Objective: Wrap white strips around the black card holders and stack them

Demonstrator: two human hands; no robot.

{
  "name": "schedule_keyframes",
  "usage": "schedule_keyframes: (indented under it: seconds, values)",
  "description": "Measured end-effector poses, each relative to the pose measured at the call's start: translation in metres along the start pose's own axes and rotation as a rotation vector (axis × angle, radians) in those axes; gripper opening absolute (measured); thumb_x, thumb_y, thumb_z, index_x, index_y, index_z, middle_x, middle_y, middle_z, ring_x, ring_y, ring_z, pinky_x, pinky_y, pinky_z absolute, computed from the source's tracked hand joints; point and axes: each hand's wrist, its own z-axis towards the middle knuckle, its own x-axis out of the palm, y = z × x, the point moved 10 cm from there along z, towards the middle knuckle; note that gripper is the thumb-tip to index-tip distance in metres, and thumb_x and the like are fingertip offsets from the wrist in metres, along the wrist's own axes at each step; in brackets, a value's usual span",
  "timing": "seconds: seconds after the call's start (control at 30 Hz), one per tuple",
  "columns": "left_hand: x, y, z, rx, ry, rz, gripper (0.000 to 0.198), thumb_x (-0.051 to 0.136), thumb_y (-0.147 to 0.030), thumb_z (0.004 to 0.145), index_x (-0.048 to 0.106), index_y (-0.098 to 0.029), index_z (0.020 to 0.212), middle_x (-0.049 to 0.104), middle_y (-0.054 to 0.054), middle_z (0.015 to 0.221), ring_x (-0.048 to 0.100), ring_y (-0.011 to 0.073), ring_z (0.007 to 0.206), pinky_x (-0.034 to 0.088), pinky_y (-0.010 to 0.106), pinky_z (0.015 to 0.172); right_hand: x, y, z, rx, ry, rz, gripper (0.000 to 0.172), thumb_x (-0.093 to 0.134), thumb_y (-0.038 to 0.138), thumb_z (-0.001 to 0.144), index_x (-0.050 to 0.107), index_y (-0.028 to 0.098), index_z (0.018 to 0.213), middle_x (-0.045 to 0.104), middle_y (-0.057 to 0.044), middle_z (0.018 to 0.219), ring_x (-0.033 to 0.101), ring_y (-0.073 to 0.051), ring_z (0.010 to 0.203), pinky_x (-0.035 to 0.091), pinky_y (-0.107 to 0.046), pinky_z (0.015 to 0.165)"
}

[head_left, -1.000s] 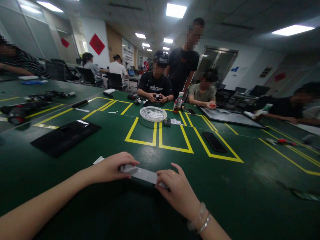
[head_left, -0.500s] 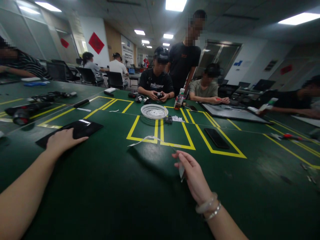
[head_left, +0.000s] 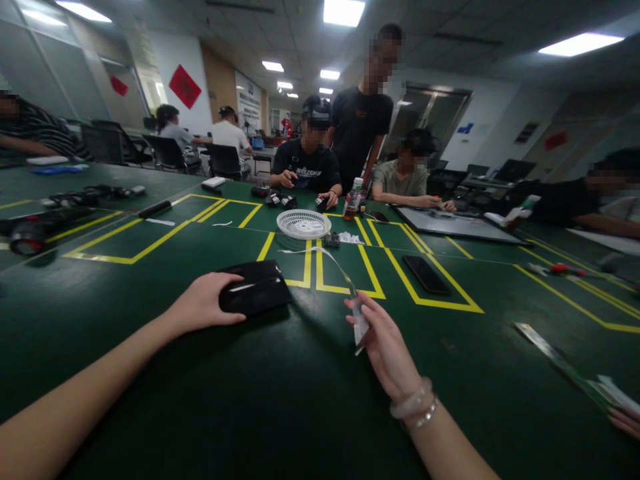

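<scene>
My left hand grips the near left edge of a flat, glossy black panel, thumb apart from the fingers. The panel appears slightly raised above the green table. A thin, pale, flexible strip is pinched in my right hand. The strip curves up and away to the left, its free end near the white round basket. A translucent, crinkled piece hangs at the strip's near end, by my fingers. I cannot tell what material the strip is.
A black phone lies inside yellow tape lines to the right. Beyond stand a bottle and small black parts. At far right, another person's hand is beside a long, narrow strip. Other people sit around the table.
My left hand has brought the black panel rightward from the left side of the table. My right hand stays nearly in place with the strip. Another person's hand has come in at right.
</scene>
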Motion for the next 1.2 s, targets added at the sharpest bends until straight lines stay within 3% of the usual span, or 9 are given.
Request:
schedule_keyframes:
  seconds: [0.1,0.23,0.33,0.43,0.53,0.63,0.73,0.87,1.2]
  values:
    - [0.015,-0.073,-0.013,0.206,0.062,-0.077,0.079,0.081,-0.058,0.066,0.058,-0.022,0.132,0.057,0.01,0.132,0.051,0.0331,0.123,0.037,0.046,0.109,0.003,0.005,-0.002,-0.063,0.018,-0.096,0.053,0.077,0.047,0.077,0.064,0.027,0.124,0.072,-0.005,0.118,0.069,-0.022,0.096,0.054,-0.031,0.073]
    - [0.031,-0.118,-0.03,0.358,0.127,-0.129,0.081,0.085,-0.054,0.065,0.055,-0.025,0.135,0.055,0.008,0.135,0.049,0.0334,0.125,0.028,0.051,0.115,0.012,0.011,-0.005,-0.149,0.084,-0.187,0.049,0.073,0.048,0.082,0.063,0.028,0.126,0.07,-0.006,0.123,0.069,-0.021,0.098,0.053,-0.035,0.086]
    - [0.037,-0.125,-0.034,0.417,0.114,-0.101,0.085,0.085,-0.054,0.065,0.053,-0.023,0.137,0.054,0.01,0.135,0.049,0.0343,0.124,0.028,0.053,0.114,0.024,0.012,-0.009,-0.179,0.183,-0.248,0.044,0.072,0.046,0.083,0.065,0.027,0.122,0.069,-0.007,0.124,0.068,-0.022,0.103,0.051,-0.04,0.096]
    - [0.032,-0.134,-0.041,0.552,-0.003,-0.029,0.083,0.084,-0.054,0.068,0.052,-0.021,0.138,0.055,0.012,0.133,0.052,0.0341,0.119,0.037,0.051,0.107,0.038,0.008,-0.015,-0.191,0.299,-0.357,0.041,0.07,0.045,0.086,0.066,0.027,0.122,0.068,-0.007,0.126,0.067,-0.023,0.109,0.049,-0.043,0.101]
    - [0.011,-0.147,-0.059,0.72,-0.255,0.06,0.053,0.073,-0.044,0.085,0.056,-0.024,0.131,0.059,0.01,0.126,0.057,0.0303,0.111,0.044,0.044,0.096,0.052,0.002,-0.024,-0.238,0.429,-0.568,0.038,0.064,0.042,0.09,0.065,0.026,0.125,0.067,-0.008,0.129,0.063,-0.024,0.115,0.045,-0.046,0.104]
    - [-0.008,-0.147,-0.067,0.721,-0.445,0.115,0.029,0.059,-0.024,0.096,0.058,-0.026,0.125,0.063,0.007,0.119,0.059,0.0259,0.105,0.045,0.039,0.091,0.066,-0.004,-0.036,-0.326,0.565,-0.854,0.031,0.057,0.035,0.095,0.065,0.03,0.124,0.068,-0.004,0.128,0.061,-0.023,0.119,0.029,-0.054,0.115]
    - [0.004,-0.144,-0.057,0.707,-0.279,0.127,0.031,0.057,-0.02,0.096,0.056,-0.024,0.127,0.061,0.008,0.125,0.059,0.0259,0.109,0.044,0.039,0.09,0.075,-0.009,-0.045,-0.415,0.653,-1.093,0.031,0.051,0.027,0.098,0.06,0.035,0.127,0.066,0.0,0.13,0.059,-0.022,0.122,0.017,-0.059,0.117]
    - [0.028,-0.145,-0.049,0.746,-0.028,0.119,0.03,0.059,-0.016,0.093,0.058,-0.022,0.122,0.064,0.006,0.119,0.06,0.0227,0.102,0.046,0.034,0.082,0.082,-0.009,-0.055,-0.539,0.689,-1.334,0.035,0.046,0.022,0.1,0.058,0.037,0.128,0.065,0.0,0.131,0.059,-0.02,0.12,0.02,-0.058,0.114]
    - [0.032,-0.149,-0.051,0.734,0.048,0.091,0.028,0.074,-0.03,0.088,0.065,-0.023,0.113,0.063,0.005,0.113,0.059,0.0225,0.099,0.044,0.033,0.084,0.091,-0.01,-0.066,-0.698,0.647,-1.597,0.03,0.055,0.024,0.095,0.064,0.036,0.12,0.065,-0.003,0.127,0.056,-0.025,0.12,0.024,-0.061,0.112]
